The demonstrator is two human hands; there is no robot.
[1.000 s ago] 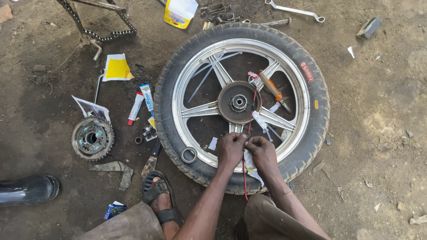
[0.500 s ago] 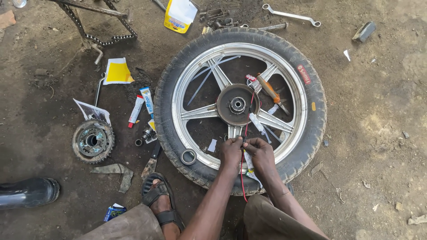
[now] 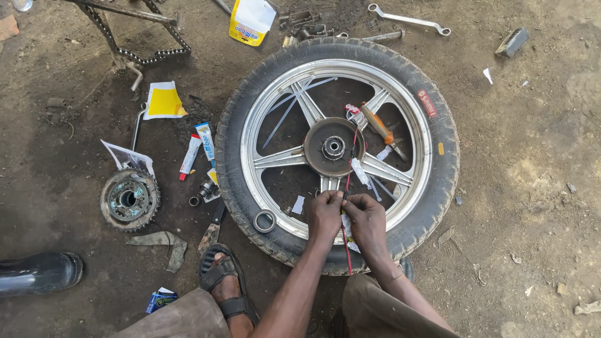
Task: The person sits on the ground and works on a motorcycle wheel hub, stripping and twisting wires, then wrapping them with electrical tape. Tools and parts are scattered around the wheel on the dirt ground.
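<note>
Bare forearms; brown trousers (image 3: 382,310); a dark strapped sandal (image 3: 226,281) on one foot.

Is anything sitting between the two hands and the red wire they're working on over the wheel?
Nothing visible. The left hand and right hand both already pinch the red wire over the wheel rim. The screwdriver lies apart, between the spokes.

A black tyre (image 3: 438,188) with a small red patch rings a silver spoked rim (image 3: 263,125), and a thin red wire (image 3: 346,206) runs across it. A screwdriver (image 3: 379,128) on the spokes has an orange handle. Beside the wheel lie a white tube (image 3: 190,156) with a red cap, a yellow and white paper (image 3: 163,100), and a yellow and white bottle (image 3: 250,22) on brown dirt (image 3: 532,188).
</note>
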